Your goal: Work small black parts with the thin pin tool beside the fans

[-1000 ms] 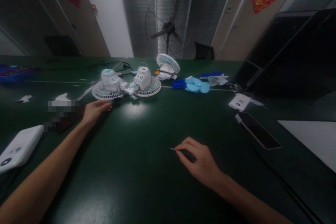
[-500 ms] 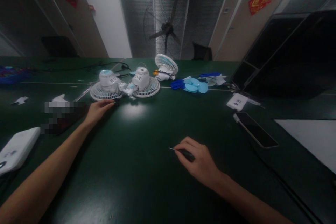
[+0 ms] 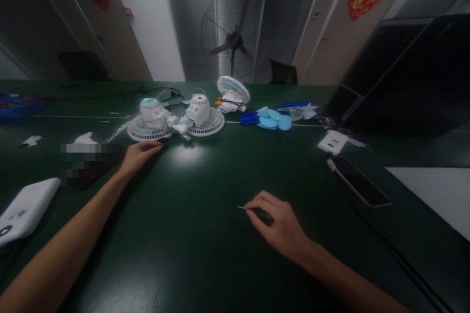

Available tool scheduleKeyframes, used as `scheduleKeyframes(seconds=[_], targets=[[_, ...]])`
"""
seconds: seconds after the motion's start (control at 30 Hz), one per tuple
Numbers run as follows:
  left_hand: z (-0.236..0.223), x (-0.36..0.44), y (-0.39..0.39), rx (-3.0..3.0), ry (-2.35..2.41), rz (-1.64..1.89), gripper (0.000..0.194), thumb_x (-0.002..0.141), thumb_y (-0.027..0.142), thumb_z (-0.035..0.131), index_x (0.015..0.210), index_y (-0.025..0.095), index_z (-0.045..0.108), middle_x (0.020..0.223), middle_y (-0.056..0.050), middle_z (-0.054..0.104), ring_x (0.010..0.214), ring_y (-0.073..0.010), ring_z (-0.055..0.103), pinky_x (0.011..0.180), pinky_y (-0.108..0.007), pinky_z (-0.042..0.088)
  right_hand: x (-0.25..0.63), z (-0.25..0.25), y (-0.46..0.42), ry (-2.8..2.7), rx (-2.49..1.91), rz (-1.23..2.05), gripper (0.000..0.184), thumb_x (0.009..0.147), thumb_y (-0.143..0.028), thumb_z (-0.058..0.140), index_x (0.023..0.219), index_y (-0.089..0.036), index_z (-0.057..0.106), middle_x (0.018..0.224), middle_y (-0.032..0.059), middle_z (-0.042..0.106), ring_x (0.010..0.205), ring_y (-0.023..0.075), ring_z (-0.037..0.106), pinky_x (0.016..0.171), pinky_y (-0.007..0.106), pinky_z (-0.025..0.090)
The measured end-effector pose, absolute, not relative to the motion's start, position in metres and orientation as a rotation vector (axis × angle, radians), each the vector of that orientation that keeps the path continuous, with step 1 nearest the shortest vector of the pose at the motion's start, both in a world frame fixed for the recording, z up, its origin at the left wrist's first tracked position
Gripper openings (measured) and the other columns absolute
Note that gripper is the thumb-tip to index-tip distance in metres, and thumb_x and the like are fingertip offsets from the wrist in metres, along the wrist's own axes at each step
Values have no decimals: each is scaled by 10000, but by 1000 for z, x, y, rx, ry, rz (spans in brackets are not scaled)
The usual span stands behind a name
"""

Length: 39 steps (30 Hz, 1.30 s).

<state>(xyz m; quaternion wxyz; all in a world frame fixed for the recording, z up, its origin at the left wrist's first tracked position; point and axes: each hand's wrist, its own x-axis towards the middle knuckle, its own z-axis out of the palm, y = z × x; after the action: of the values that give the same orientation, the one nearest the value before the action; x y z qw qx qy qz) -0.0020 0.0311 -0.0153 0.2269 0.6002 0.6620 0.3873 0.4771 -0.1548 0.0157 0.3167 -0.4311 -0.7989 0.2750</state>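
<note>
Right hand [image 3: 282,222] pinches a tool [image 3: 262,215] — slackening might drop it beneath — what the left hand [image 3: 137,158] holds, I can't tell

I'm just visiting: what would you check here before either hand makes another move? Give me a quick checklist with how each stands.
1. Right hand has a grip on the tool: ok, fingers and thumb pinch its dark handle.
2. Tool's tip uncovered: ok, it sticks out past the fingertips.
3. Tip off the table: cannot tell from this angle.
4. Left hand has a firm hold: cannot tell; something small and dark at its fingertips is too blurred.
5. Phone apart from both hands: ok, it lies right of the right hand.
</note>
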Motion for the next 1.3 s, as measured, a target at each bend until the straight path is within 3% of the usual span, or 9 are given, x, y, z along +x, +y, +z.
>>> scheduleKeyframes(seconds=[0.33, 0.53, 0.87, 1.0, 1.3], targets=[[-11, 2, 27, 1654, 1830, 1025, 587, 726, 612, 797, 1146, 202, 796, 1243, -108, 765, 1185, -358, 677, 1054, -430, 494, 478, 12, -155, -2095, -1138, 741, 170, 1030, -209, 581, 1106, -202, 732, 1033, 58, 689, 862, 177, 683, 748, 308, 588], [-5, 11, 24, 1814, 1783, 1001, 462, 776, 608, 768, 1035, 229, 818, 1170, -94, 782, 1091, -336, 711, 984, -402, 523, 477, 15, -154, -2107, -1145, 707, 161, 1023, -217, 585, 1075, -204, 737, 1001, 55, 694, 836, 177, 686, 733, 304, 582], [11, 174, -65, 2120, 978, 572, 188, 937, 380, 692, 1053, 238, 737, 1009, -59, 718, 825, -190, 666, 724, -309, 522, 476, 15, -154, -2107, -1157, 695, 160, 1009, -207, 598, 1071, -212, 746, 994, 51, 694, 830, 177, 689, 735, 302, 568], [9, 211, -98, 2185, 845, 556, 117, 923, 271, 701, 1038, 247, 703, 996, -47, 684, 874, -184, 644, 769, -315, 512, 475, 17, -155, -2116, -1156, 689, 158, 981, -185, 607, 1042, -209, 751, 969, 47, 690, 805, 171, 685, 704, 290, 546], [6, 214, -101, 2243, 790, 565, 147, 930, 262, 718, 1073, 258, 684, 1003, -45, 700, 928, -213, 632, 852, -367, 484, 475, 13, -155, -2157, -1174, 690, 171, 958, -159, 619, 1050, -223, 747, 982, 32, 686, 795, 161, 683, 699, 272, 535]])
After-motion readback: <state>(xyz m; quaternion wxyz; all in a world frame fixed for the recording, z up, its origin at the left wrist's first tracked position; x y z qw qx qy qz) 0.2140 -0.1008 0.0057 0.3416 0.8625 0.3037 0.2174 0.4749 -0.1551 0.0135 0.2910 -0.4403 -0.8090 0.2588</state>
